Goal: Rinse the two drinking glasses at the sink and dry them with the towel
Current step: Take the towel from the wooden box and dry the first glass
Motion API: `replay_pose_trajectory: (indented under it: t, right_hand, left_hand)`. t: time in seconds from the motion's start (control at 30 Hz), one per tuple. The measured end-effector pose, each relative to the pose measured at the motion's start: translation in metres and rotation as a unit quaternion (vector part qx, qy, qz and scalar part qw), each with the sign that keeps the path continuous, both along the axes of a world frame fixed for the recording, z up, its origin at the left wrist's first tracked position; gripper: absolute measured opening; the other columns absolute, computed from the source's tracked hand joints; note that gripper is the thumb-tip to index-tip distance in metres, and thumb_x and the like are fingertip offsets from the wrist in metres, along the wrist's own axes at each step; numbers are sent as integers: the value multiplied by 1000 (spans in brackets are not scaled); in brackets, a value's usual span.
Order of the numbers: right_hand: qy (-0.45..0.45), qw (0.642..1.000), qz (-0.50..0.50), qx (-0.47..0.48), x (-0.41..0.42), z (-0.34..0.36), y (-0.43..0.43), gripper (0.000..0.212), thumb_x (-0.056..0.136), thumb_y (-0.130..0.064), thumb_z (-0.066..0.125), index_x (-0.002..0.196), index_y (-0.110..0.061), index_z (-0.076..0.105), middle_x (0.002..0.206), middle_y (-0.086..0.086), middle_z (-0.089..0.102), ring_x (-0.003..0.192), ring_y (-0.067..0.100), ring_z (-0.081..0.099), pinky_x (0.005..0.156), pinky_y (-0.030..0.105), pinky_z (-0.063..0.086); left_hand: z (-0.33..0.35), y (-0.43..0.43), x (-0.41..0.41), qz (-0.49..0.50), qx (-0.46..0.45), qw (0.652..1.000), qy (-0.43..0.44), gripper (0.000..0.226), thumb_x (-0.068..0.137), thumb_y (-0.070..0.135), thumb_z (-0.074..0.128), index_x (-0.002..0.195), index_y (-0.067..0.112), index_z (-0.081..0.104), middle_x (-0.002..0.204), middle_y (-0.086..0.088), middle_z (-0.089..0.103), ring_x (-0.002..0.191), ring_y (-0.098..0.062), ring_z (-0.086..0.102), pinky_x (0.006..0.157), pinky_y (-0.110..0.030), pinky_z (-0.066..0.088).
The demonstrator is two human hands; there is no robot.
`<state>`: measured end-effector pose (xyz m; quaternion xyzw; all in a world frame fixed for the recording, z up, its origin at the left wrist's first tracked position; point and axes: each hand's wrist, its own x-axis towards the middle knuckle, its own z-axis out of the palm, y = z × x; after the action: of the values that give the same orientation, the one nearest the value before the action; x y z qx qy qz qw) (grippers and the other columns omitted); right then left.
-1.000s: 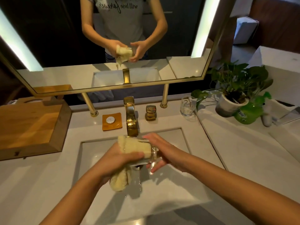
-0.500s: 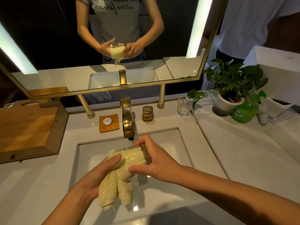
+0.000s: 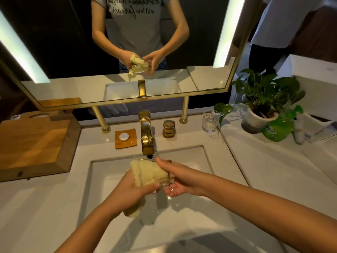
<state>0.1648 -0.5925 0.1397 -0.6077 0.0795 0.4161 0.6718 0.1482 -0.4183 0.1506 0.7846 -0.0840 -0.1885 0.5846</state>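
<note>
Over the sink (image 3: 102,179), we find the left hand (image 3: 125,192) gripping the towel (image 3: 148,172) against one drinking glass (image 3: 170,178), whose far end the right hand (image 3: 182,183) holds. We judge that drying is under way. The second glass (image 3: 209,123) stands upright and apparently empty on the worktop (image 3: 255,170). Whether it has been rinsed, we cannot tell.
</note>
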Motion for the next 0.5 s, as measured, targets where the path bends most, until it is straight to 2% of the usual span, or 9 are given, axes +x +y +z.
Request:
replay_pose_trajectory:
  t: [0.07, 0.1, 0.17, 0.2, 0.23, 0.27, 0.33, 0.4, 0.5]
  right_hand:
    - [-165, 983, 40, -72, -3, 7, -4, 60, 87, -52, 60, 133, -21, 38, 109, 2, 59, 79, 17, 66, 72, 35, 59]
    - [-286, 946, 69, -136, -4, 8, -8, 69, 83, -51, 66, 137, -24, 32, 122, 0, 54, 95, 19, 65, 79, 39, 58]
    - [-522, 797, 153, -262, -2, 5, -16, 88, 76, -56, 72, 144, -31, 23, 142, -3, 39, 114, 17, 56, 84, 36, 55]
    - [-598, 724, 188, -287, 1, 2, -19, 88, 75, -57, 71, 144, -31, 23, 145, -2, 37, 116, 18, 54, 82, 35, 55]
    - [-642, 677, 213, -292, 4, 1, -22, 84, 76, -58, 71, 142, -29, 27, 142, 0, 39, 113, 19, 55, 76, 36, 56]
    - [-662, 653, 226, -291, 7, -1, -23, 79, 76, -58, 71, 137, -27, 32, 136, 0, 44, 108, 18, 57, 71, 37, 56]
    - [-673, 647, 223, -279, 11, -4, -23, 71, 74, -58, 73, 128, -23, 42, 120, -1, 50, 94, 15, 56, 64, 34, 54]
    - [-665, 672, 197, -261, 11, -11, -20, 68, 71, -56, 77, 122, -20, 48, 111, -2, 52, 89, 13, 54, 65, 31, 52]
    - [-594, 766, 118, -214, 7, -20, -15, 63, 67, -48, 83, 114, -21, 51, 107, -3, 57, 90, 12, 57, 71, 34, 54]
  left_hand:
    - [2, 7, 10, 40, -151, 977, 147, 56, 53, 23, 87, 104, 14, 66, 88, -2, 74, 77, -17, 69, 59, -25, 56]
    - [0, 12, 14, 51, -245, 936, 249, 67, 43, 21, 91, 105, 9, 68, 93, -12, 73, 79, -26, 70, 62, -33, 58]
    - [-4, 14, 18, 55, -346, 847, 399, 68, 38, 10, 93, 102, 2, 71, 96, -24, 70, 80, -36, 70, 69, -44, 59]
    - [-5, 13, 18, 47, -357, 828, 430, 65, 40, 5, 92, 101, 0, 72, 97, -26, 69, 81, -39, 69, 72, -47, 59]
    - [-7, 12, 17, 41, -356, 820, 447, 62, 41, 3, 90, 101, -2, 71, 97, -27, 68, 83, -41, 69, 74, -49, 58]
    - [-9, 11, 16, 33, -352, 820, 451, 60, 43, 3, 90, 100, -3, 71, 97, -28, 67, 83, -41, 69, 75, -48, 57]
    - [-13, 9, 15, 23, -332, 834, 439, 55, 48, 7, 88, 100, -1, 71, 97, -26, 67, 83, -39, 68, 76, -44, 57]
    - [-11, 6, 13, 34, -296, 857, 421, 43, 60, 17, 84, 99, 3, 71, 95, -23, 68, 81, -34, 68, 75, -40, 56]
    - [-3, 1, 10, 44, -271, 885, 376, 32, 80, 25, 68, 104, 2, 68, 92, -19, 68, 77, -27, 68, 66, -32, 57]
